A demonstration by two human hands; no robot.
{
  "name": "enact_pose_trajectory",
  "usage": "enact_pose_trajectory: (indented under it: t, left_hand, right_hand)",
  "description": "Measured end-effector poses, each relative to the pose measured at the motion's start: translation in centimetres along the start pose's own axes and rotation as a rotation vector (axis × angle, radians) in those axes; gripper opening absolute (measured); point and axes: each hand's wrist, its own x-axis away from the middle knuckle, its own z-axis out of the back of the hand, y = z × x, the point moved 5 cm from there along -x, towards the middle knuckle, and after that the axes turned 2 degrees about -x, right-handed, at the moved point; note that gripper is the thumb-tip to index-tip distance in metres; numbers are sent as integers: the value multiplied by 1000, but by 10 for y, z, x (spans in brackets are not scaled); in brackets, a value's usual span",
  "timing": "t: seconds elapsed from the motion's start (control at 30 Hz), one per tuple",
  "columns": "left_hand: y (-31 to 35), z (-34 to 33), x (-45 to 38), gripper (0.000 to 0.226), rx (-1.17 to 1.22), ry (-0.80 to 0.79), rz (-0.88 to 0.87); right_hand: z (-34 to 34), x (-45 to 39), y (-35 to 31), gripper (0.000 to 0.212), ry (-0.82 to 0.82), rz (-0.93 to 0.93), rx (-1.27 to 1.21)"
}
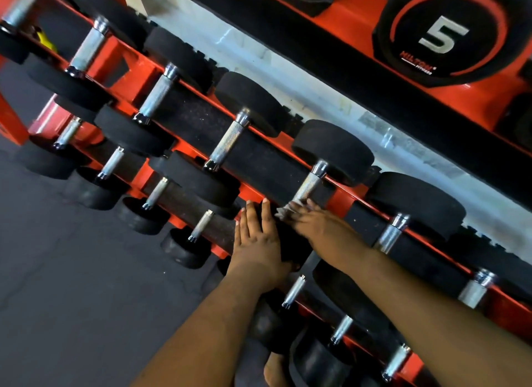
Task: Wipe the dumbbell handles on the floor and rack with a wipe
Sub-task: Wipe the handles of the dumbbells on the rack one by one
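Rack (342,198), red with black rubber lining, is seen tilted across the view; its ends are cut off at both edges. Two rows of black dumbbells with knurled metal handles are held on it, the lower row partly hidden behind the upper.

Left hand (257,242) is laid flat on the front head (283,244) of one upper-row dumbbell; fingers (252,214) are straight and slightly spread, nothing pinched. Most of that head is hidden under the palm.

Right hand (316,225) is blurred. A white wipe (285,211) is pressed by it at the lower end of the handle (308,186) of that same dumbbell. Only a crumpled corner of the wipe is seen past the fingers; the rest is covered. Whether the right fingers are curled round the handle or merely pressed on it cannot be told from the blur.

Upper part of the handle is left bare and bright, running up to the rear head (334,150).

Above, a black weight marked "5" (443,35) is seen on a higher shelf, cut off at the top edge. Grey floor (72,271) is shown at lower left. A bare foot (275,369) is partly seen at the bottom edge, between the forearms.
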Motion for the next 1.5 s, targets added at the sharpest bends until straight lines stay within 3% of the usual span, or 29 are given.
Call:
enact_pose_trajectory:
  t: [0.1, 0.17, 0.27, 0.33, 0.43, 0.47, 0.53, 0.63, 0.67, 0.77, 0.83, 0.87, 0.97, 1.03, 1.1, 1.17, 1.2, 1.23, 1.37, 1.43, 1.5]
  left_hand:
    - [-1, 0, -1, 139, -5, 1, 6]
    - [-2, 0, -1, 140, -17, 0, 5]
    - [-3, -2, -1, 140, -14, 5, 9]
    - [-2, -2, -1, 139, -14, -3, 9]
    - [-1, 0, 0, 137, -11, 2, 15]
    - [-1, 1, 1, 136, -10, 2, 15]
    - [-1, 0, 1, 135, 0, -17, 20]
    - [0, 2, 2, 134, -1, -12, 21]
    - [0, 2, 2, 134, 1, -9, 23]
    - [-1, 0, 0, 134, -9, -11, 15]
    - [-1, 0, 1, 133, -19, -10, 8]
    - [-1, 1, 1, 133, -17, -11, 9]
    - [0, 0, 1, 132, -10, -17, 13]
    - [-1, 1, 1, 132, -15, -13, 17]
    - [0, 1, 1, 131, -19, -12, 9]
    - [0, 2, 2, 129, -23, -9, -2]
    - [0, 2, 2, 129, -26, -9, -8]
    - [0, 2, 2, 129, -27, -4, -9]
    - [0, 2, 4, 129, -13, 3, -2]
    - [0, 1, 3, 129, -23, 13, -2]
    - [0, 0, 1, 130, -23, 16, 0]
  right_hand:
    - [-3, 28, -1, 52, -89, -216, -205]
    - [-5, 48, 4, 48, -34, -480, -444]
    - [-9, 59, 26, 44, 394, -1064, -1027]
    - [-24, 45, 22, 41, 519, -1309, -1448]
    - [-20, 8, -2, 31, 337, -1319, -1678]
    - [-14, -2, -3, 27, 345, -1332, -1723]
    - [-4, -13, 13, 23, 535, -1394, -1838]
    - [13, -19, 39, 20, 981, -1387, -2002]
    - [13, -19, 35, 19, 1009, -1389, -2015]
    - [-4, -15, 2, 15, 852, -1435, -2036]
    - [-11, -15, -4, 24, 770, -1475, -2092]
    - [-9, -17, 3, 27, 769, -1491, -2108]
    - [3, -28, 36, 17, 984, -1431, -2139]
    - [8, -31, 37, 23, 970, -1372, -2079]
    - [1, -24, 18, 34, 716, -1373, -2035]
    - [-10, -14, 0, 26, 391, -1397, -2043]
    - [-10, -11, -1, 24, 332, -1399, -2039]
    - [-9, -10, 2, 24, 356, -1399, -2039]
    - [4, -22, 37, 19, 797, -1409, -1953]
    - [4, -32, 47, 32, 827, -1462, -1905]
    - [0, -39, 55, 33, 753, -1462, -1942]
